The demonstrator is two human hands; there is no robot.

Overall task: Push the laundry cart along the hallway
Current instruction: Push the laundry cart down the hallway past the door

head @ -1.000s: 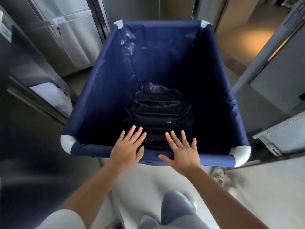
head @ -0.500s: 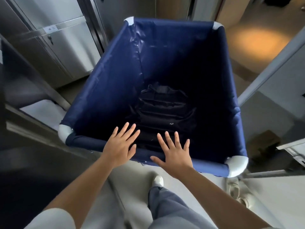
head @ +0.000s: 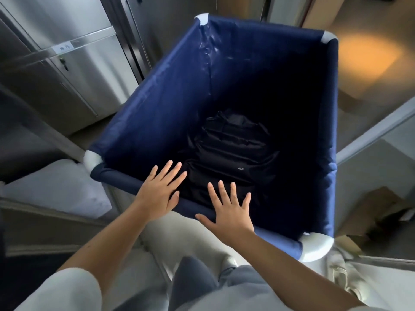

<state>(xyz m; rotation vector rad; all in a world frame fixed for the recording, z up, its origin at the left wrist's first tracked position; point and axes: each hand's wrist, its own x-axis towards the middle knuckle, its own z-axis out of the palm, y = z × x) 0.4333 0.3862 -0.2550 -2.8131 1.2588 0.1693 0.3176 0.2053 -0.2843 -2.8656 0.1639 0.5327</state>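
The blue laundry cart [head: 157, 113] sits right in front of the person, turned a bit to the right. A black bag [head: 231, 153] lies at its bottom. The left hand [head: 160, 191] and right hand [head: 231, 212] press flat on its near rim, fingers spread wide, holding nothing. Shiny metal cabinets [head: 74, 63] stand close on the left. A brown cardboard box [head: 370, 207] sits near the cart's right side.
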